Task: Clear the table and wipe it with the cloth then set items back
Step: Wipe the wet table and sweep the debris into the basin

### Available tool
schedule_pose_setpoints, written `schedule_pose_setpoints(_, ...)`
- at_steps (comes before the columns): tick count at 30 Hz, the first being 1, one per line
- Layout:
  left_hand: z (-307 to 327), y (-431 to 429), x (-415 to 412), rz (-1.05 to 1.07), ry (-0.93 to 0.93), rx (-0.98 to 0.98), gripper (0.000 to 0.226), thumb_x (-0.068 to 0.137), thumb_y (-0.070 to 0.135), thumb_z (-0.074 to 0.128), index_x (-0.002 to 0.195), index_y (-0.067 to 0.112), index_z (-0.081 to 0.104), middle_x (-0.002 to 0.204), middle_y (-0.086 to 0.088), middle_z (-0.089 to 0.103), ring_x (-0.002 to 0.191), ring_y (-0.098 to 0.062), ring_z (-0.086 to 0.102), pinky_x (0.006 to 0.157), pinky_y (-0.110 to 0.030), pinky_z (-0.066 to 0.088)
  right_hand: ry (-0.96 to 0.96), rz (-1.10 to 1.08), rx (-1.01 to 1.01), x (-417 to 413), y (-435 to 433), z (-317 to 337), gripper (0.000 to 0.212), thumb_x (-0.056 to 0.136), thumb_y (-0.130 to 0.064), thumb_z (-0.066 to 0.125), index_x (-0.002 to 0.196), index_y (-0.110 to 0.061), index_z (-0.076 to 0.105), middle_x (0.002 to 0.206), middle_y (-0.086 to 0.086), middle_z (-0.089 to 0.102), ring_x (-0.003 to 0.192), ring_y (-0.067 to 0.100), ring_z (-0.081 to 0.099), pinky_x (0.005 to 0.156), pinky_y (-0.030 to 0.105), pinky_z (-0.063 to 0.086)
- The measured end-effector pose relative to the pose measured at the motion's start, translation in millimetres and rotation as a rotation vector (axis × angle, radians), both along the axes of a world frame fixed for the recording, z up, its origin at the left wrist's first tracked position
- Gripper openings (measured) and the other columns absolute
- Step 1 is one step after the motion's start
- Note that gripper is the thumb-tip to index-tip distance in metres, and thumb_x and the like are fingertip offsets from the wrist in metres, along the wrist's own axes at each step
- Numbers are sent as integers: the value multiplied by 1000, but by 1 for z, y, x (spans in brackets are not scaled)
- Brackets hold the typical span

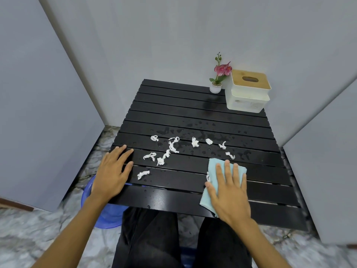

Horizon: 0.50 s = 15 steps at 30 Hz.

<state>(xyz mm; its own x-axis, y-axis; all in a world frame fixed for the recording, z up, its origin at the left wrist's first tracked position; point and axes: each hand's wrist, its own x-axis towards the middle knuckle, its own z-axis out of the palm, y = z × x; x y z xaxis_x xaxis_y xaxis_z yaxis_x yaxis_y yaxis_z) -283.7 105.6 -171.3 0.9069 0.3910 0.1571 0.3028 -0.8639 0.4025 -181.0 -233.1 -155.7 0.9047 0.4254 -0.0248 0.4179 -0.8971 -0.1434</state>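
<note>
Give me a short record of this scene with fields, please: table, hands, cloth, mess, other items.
table: black slatted top, wet drops in the middle
left hand: flat on the table's left edge, holds nothing
right hand: flat on the cloth
cloth: light blue, folded, near front right
mess: white paper scraps scattered mid-table
other items: flower pot and tissue box at far right corner

Wet slatted table (193, 113): paper scraps (172, 147), cloth (212, 171), tissue box (248, 93), plant (216, 87).
</note>
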Motion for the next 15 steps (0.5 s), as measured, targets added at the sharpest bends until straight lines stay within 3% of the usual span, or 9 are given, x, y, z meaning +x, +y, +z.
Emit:
schedule_pose_setpoints(5,1,-1,0,6,3,5,52,95,46,31,140,24,47,151,-1,40,142,-21,30,116,-44,22,-12,61,38,-7,36,-3,71,95,-57,14,152,-14,19,161,9,12,149,30,0,119,49,3)
schedule_pose_setpoints(15,0,0,-2,3,3,-32,51,95,44,32,141,25,45,152,0,38,144,-19,25,117,-44,20,17,254,107,-17,105,-2,75,95,-55,-6,150,-12,22,160,9,17,148,32,4,117,46,-4)
